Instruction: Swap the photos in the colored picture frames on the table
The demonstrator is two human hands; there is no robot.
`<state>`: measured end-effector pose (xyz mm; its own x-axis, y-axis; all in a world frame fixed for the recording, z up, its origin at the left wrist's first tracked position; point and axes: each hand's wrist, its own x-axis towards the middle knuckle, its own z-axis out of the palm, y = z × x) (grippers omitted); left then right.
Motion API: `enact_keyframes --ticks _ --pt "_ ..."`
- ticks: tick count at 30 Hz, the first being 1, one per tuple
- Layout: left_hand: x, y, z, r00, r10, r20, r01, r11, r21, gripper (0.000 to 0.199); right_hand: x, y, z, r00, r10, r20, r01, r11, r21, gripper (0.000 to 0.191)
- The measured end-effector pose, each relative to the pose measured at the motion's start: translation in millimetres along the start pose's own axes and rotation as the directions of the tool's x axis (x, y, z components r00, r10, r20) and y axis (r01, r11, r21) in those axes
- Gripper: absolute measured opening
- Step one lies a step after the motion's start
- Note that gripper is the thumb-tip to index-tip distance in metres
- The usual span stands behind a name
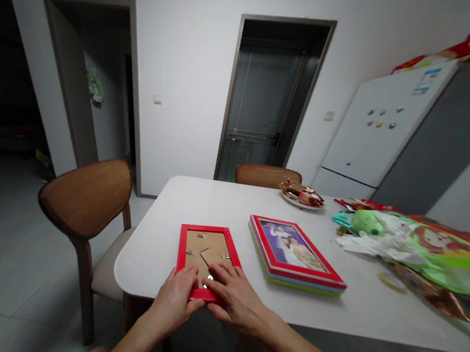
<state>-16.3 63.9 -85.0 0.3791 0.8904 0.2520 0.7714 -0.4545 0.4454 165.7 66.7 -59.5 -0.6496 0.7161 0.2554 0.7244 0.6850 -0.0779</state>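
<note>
A red picture frame (182, 245) lies face down at the table's near edge, its brown backing board (213, 244) facing up. Small metal clips and a thin stand piece show on the board. My left hand (174, 298) grips the frame's lower left corner, fingers over the border and thumb at the bottom edge. Across the lower right of the backing rests my right hand (235, 295), its fingers stretched out and apart, thumb near the bottom border. To the right sits a stack of picture frames (298, 252); the top one is red and holds a photo.
The white table (209, 201) has rounded corners. A plate (301, 203) of wrapped items stands at its far side. Green plastic packaging (446, 258) and a tape roll (392, 282) lie at right. Wooden chairs stand at left (87, 196) and behind (267, 176).
</note>
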Motion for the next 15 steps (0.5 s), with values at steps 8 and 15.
enact_keyframes --ticks 8,15 --pt "-0.8 -0.3 -1.6 1.0 0.011 0.0 -0.011 0.999 -0.03 0.048 -3.9 3.6 8.3 1.0 -0.024 0.0 0.024 0.999 -0.021 0.034" --pt "-0.7 -4.0 0.4 1.0 0.03 -0.007 -0.03 0.998 -0.051 0.04 -4.5 -1.9 0.9 1.0 -0.015 0.001 0.015 0.999 0.029 0.028"
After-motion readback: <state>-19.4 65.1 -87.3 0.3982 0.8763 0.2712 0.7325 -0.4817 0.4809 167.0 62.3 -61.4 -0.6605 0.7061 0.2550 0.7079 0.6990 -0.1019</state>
